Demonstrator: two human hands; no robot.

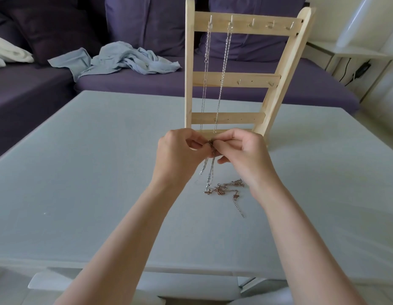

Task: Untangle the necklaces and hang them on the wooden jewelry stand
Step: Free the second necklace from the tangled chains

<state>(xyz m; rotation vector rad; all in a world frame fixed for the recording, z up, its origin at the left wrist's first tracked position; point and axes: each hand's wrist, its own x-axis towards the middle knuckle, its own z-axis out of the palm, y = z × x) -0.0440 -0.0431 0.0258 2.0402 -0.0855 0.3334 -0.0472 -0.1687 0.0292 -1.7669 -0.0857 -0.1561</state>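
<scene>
Rose-gold and silver tangled chains [213, 150] hang at the centre of the frame, pinched between the fingertips of the left hand [180, 153] and right hand [241, 150], both curled tight on the knot; the loose ends trail onto the pale grey table [92, 172] just below in a small heap [226, 188]. Directly behind the hands stands the wooden jewelry stand [235, 80], two silver necklaces [222, 73] hanging from its top-left hooks. A crumpled blue cloth [123, 58] lies on the purple sofa [37, 89] at upper left.

Both hands [213, 150] pinching tangled necklaces [213, 148]
</scene>
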